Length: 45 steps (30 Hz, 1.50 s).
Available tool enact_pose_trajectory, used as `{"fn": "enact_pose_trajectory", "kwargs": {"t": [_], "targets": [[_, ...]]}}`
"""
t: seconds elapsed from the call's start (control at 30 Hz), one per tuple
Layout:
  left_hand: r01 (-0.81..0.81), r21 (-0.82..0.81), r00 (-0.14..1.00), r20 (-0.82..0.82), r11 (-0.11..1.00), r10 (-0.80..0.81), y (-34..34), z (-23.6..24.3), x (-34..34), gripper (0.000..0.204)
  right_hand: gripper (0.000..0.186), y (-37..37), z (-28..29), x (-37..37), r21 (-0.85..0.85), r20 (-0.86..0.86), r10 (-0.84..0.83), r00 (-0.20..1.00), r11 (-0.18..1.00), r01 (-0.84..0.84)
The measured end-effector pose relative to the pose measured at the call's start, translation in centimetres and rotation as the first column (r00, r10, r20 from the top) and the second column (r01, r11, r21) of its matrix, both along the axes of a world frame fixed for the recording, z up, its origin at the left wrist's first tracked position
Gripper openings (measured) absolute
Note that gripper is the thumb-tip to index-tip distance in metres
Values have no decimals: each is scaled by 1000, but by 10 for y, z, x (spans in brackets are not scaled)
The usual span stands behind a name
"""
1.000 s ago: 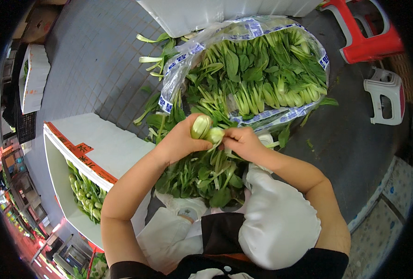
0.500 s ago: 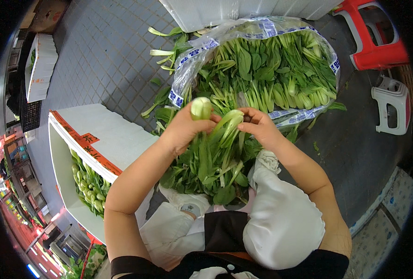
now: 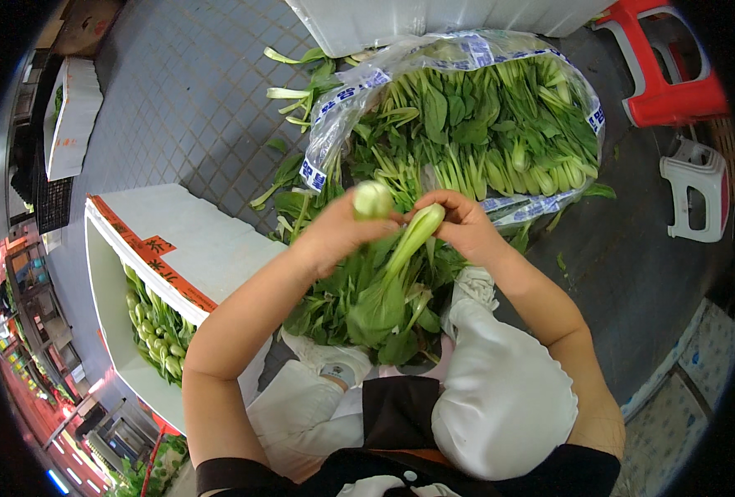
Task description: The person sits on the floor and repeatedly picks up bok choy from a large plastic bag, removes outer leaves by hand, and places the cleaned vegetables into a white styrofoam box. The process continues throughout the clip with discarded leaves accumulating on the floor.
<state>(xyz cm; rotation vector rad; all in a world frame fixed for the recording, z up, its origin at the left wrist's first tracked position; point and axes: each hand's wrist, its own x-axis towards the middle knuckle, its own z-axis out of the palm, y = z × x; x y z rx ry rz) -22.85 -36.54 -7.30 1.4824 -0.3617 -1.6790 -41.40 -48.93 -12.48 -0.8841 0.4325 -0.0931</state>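
Clear plastic bag [image 3: 334,120] of bok choy [image 3: 475,124] beyond the hands; white foam box [image 3: 197,236] at left. Left hand [image 3: 338,232] gripping one blurred head [image 3: 372,200]; right hand [image 3: 465,228] pinching another head [image 3: 421,232].

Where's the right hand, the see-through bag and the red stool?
Right hand [image 3: 470,229]: head view, on the back of it.
See-through bag [image 3: 478,51]: head view, on its upper rim.
Red stool [image 3: 684,103]: head view, on its red plastic.

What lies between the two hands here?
In the head view, a bok choy, its pale base at the right hand, lies there.
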Motion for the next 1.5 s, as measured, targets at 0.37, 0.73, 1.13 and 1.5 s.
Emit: {"fn": "enact_pose_trajectory", "kwargs": {"t": [0.37, 0.73, 1.13, 1.5], "targets": [[-9, 56, 967, 254, 998, -5, 6, -4, -16, 45, 38, 5, 2, 0, 264, -64, 0, 998, 964, 17], [567, 164, 761, 272, 807, -589, 20, -6, -20, 38, 20, 31, -5, -19, -578, -180, 375, 909, 708, -407], [664, -247, 716, -62, 705, -696, 1, 32, 0, 38, 26, -43, -66, -4, -936, -261, 189, 946, 190, -296], [361, -103, 915, -155, 927, -373, 18, 5, -31, 42, 33, -99, -83, -6, -625, -730, 313, 608, -665, -408]]}}
